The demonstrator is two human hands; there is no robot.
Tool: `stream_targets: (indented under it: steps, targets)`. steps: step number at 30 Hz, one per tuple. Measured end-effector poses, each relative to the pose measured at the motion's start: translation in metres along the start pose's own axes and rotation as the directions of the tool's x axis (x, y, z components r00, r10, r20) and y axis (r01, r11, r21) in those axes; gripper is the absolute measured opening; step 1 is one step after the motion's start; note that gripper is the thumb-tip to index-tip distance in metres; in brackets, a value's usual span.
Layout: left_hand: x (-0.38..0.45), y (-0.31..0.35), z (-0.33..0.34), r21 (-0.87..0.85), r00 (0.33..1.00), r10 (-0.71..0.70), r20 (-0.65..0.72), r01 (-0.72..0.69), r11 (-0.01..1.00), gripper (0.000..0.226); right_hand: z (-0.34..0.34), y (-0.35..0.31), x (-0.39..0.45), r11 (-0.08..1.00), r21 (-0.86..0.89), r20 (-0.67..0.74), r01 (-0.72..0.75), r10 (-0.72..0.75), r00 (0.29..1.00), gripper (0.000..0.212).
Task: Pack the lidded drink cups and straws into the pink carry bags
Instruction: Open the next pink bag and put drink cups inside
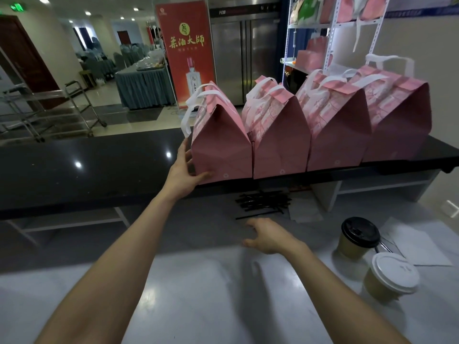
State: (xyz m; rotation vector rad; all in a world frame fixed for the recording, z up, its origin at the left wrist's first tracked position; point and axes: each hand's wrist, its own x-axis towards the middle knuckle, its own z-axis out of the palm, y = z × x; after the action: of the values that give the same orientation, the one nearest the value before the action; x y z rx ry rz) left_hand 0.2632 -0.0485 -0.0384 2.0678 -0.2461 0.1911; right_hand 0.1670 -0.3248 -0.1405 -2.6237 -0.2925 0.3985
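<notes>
1. Four pink carry bags in a row on the raised black ledge, the leftmost (221,142) nearest the hands.
2. Left hand (182,170) flat against that bag's left side, fingers straight, thumb under its front lower corner.
3. Right hand (267,235) low over the white desk (198,294), fingers loosely spread, gripping nothing.
4. Black straws (263,202) piled just beyond the right hand, under the ledge.
5. Black-lidded cup (359,238) and white-lidded cup (391,276) upright on the desk, to the right, apart from both hands.

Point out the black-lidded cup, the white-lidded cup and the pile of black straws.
black-lidded cup (359,232): head view, on the middle of its black lid.
white-lidded cup (395,272): head view, on the middle of its white lid.
black straws (263,201): head view, on the pile's middle.
</notes>
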Motion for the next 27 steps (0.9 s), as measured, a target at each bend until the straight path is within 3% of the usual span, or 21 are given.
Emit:
stream_targets:
  steps: [3, 8, 14, 20, 27]
  targets:
    - [-0.016, -0.004, -0.016, 0.052, 1.0, -0.028, -0.011, 0.028, 0.998, 0.12, 0.0, -0.014, -0.001, 1.0, -0.002, 0.005, 0.029, -0.029, 1.0, 0.077]
    - [-0.079, -0.036, -0.06, 0.232, 0.994, -0.078, 0.07, 0.06, 0.971, 0.08, 0.007, -0.056, 0.009, 0.991, -0.06, 0.056, 0.122, -0.118, 0.991, 0.075]
    - [-0.192, -0.089, -0.133, 0.623, 0.923, -0.372, 0.102, 0.232, 0.747, 0.072, 0.044, -0.145, 0.033, 0.947, -0.126, 0.194, 0.296, -0.269, 0.943, 0.074]
    - [-0.301, -0.127, -0.216, 0.577, 0.82, -0.571, -0.042, 0.487, 0.656, 0.064, 0.1, -0.262, 0.046, 0.877, -0.125, 0.31, 0.463, -0.409, 0.858, 0.072]
    - [-0.403, -0.17, -0.332, 0.443, 0.754, -0.628, -0.194, 0.639, 0.629, 0.059, 0.18, -0.418, 0.056, 0.798, -0.1, 0.368, 0.594, -0.525, 0.767, 0.069]
